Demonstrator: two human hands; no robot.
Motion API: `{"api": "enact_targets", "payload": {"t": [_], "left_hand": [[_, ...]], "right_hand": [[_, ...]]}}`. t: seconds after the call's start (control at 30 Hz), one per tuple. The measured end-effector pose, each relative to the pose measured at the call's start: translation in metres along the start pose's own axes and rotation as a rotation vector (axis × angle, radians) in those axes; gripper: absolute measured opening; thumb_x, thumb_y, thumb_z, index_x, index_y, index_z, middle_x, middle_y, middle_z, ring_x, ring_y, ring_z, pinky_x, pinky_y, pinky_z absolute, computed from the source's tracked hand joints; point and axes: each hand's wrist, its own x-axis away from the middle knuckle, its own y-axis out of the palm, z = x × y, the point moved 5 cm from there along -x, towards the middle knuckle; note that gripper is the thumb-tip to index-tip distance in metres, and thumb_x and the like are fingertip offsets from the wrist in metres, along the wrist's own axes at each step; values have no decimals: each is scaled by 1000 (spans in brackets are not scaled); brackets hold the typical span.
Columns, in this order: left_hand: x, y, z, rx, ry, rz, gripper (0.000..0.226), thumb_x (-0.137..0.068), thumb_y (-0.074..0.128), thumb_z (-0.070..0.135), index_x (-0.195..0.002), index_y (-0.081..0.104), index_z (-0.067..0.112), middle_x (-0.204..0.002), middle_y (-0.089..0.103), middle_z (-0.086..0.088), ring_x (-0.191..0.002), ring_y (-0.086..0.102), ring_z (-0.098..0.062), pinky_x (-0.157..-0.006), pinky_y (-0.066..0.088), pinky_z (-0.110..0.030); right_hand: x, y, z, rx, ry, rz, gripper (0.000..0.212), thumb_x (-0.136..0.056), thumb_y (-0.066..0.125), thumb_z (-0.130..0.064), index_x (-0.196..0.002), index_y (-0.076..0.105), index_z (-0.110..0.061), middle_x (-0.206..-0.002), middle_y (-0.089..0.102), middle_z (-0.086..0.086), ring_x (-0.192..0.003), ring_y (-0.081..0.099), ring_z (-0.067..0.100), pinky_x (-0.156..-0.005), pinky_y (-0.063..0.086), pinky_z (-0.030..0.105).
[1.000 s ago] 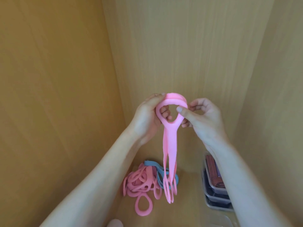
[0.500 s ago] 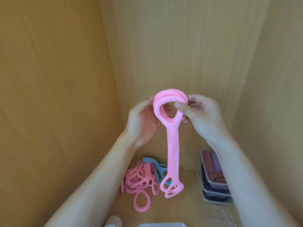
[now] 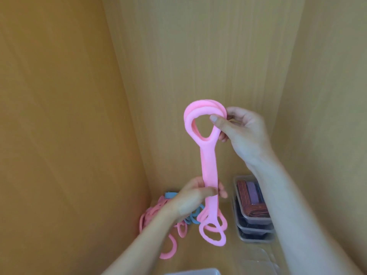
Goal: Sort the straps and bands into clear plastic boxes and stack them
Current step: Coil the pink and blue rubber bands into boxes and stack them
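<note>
**Folding the pink bands for boxing**

We hold a bunch of pink bands (image 3: 209, 169) up in mid-air. Our right hand (image 3: 242, 133) pinches the top loop and our left hand (image 3: 196, 197) grips lower down. We should probably fold it in half with the loops gathered, then lower it into the box (image 3: 198, 271) at the near edge.

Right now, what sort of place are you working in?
Likely inside a wooden cupboard: wood-grain panels close in on three sides, with stacked clear boxes and loose pink bands on its floor.

Clear box (image 3: 195, 272) mostly beyond bottom edge
</note>
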Motion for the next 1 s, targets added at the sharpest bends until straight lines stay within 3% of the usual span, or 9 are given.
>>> {"api": "enact_targets", "payload": {"t": [0.17,0.37,0.53,0.63,0.73,0.83,0.9,1.0], "left_hand": [[4,1,6,150,7,-9,15,-70,47,8,-81,57,5,-72,57,-13,-72,59,-28,-82,47,-39],[16,-21,1,333,-8,66,22,-70,47,5,-92,45,3,-64,49,-17,-59,48,-27,-60,48,-34],[34,-48,3,308,53,118,21,-79,58,7,-99,56,-1,-88,63,-29,-74,60,-31,-70,50,-37],[38,-64,14,173,70,211,18,-78,65,11,-93,68,1,-82,61,-18,-73,56,-27,-71,47,-35],[41,-71,30,-113,101,254,8,-88,68,4,-92,75,4,-83,71,-9,-76,65,-21,-77,51,-29],[41,-71,42,-269,108,296,18,-91,68,-1,-103,77,8,-91,77,-9,-87,73,-27,-86,56,-37],[40,-70,45,-248,109,352,38,-86,74,-2,-121,68,12,-87,75,-6,-83,72,-25,-85,57,-40],[40,-59,49,-101,171,274,60,-82,78,-2,-132,56,24,-83,72,-7,-78,69,-18,-75,56,-30]], "right_hand": [[-4,-7,3,-14,30,65,5,-88,76,-17,-89,73,-13,-61,67,-4,-51,58,10,-53,49,22],[-16,-27,32,-55,140,188,7,-90,74,-14,-88,70,-9,-56,65,-3,-45,55,10,-46,46,21],[-13,-42,93,-11,372,237,12,-91,73,-16,-83,70,-8,-53,62,-3,-45,54,10,-44,44,20],[-8,-45,120,80,472,209,15,-89,76,-19,-79,70,-9,-54,62,-1,-44,54,8,-42,40,19],[0,-44,138,199,559,119,16,-88,75,-18,-77,69,-8,-60,62,7,-45,51,11,-42,37,20],[17,-45,151,393,641,-14,10,-88,71,-15,-84,70,-7,-66,64,7,-49,54,10,-49,41,23],[33,-45,159,431,699,-73,9,-88,69,-13,-96,65,-11,-72,67,5,-51,55,9,-50,42,24],[55,-44,170,320,774,-87,27,-89,65,-8,-112,57,-21,-75,70,4,-50,54,8,-44,38,22]]}}
